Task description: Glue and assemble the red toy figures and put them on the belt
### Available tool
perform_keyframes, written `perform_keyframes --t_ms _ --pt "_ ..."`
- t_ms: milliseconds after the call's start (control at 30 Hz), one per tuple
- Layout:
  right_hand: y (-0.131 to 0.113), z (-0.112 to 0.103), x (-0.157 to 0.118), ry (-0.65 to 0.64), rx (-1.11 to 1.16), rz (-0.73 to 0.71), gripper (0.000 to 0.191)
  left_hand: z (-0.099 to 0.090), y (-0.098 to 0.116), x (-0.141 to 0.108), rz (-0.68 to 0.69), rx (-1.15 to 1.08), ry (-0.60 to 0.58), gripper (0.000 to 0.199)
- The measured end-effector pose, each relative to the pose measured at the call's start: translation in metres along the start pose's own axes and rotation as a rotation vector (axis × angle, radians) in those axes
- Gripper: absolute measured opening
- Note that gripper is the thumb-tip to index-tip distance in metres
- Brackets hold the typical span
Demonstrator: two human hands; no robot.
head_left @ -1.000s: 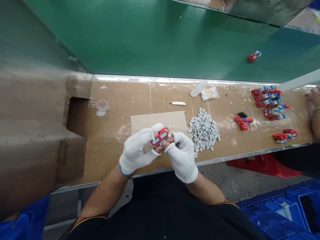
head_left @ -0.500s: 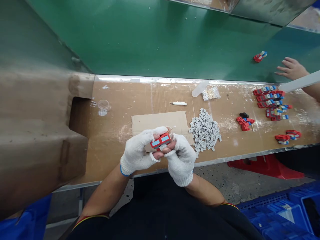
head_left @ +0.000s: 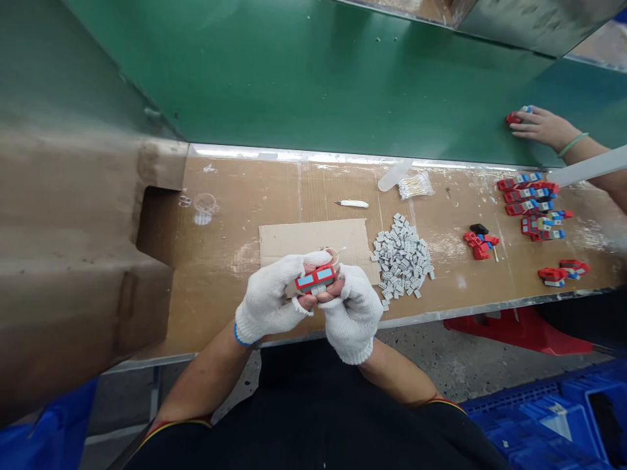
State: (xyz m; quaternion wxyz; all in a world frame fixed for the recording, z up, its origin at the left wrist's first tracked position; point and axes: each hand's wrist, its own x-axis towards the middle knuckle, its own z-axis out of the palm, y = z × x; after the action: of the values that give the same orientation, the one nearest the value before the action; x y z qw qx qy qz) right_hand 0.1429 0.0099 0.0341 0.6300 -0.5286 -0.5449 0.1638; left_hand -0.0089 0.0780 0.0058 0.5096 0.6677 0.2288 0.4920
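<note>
the bench (head_left: 230, 261) shows work that looks part done. the left hand (head_left: 269, 294) and right hand (head_left: 353, 313) grip the toy (head_left: 315, 279) between bare fingertips, by the card's (head_left: 313, 238) 6 o'clock side. the pile (head_left: 401, 254) at 3 o'clock lies loose, so plenty seems left. red toys (head_left: 524, 194) lie beyond it, between 2 and 3 o'clock; whether finished, i cannot tell. fingers hide the toy's ends, and whether its grey bit (head_left: 318, 288) is fixed is unclear.
</note>
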Motion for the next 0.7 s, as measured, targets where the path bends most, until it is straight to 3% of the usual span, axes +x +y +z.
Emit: perform_keyframes --t_ms 133,267,433,567,700 --pt "-0.001 0.0 -0.005 -0.009 0.12 0.129 0.018 -0.003 0.005 -0.002 0.123 0.09 -0.031 0.039" --pt "-0.002 -0.003 0.002 -0.072 0.144 0.147 0.024 -0.001 0.013 0.005 0.077 0.102 -0.01 0.035" --pt "0.001 -0.016 0.026 -0.221 0.04 -0.09 0.019 0.002 0.019 0.013 -0.118 0.061 0.068 0.058" --pt "0.001 -0.023 0.041 -0.369 -0.168 -0.325 0.021 0.001 0.021 0.014 -0.232 -0.029 0.159 0.063" --pt "0.003 -0.021 0.045 -0.394 -0.387 -0.415 0.021 0.001 0.019 0.014 -0.261 0.037 0.174 0.067"
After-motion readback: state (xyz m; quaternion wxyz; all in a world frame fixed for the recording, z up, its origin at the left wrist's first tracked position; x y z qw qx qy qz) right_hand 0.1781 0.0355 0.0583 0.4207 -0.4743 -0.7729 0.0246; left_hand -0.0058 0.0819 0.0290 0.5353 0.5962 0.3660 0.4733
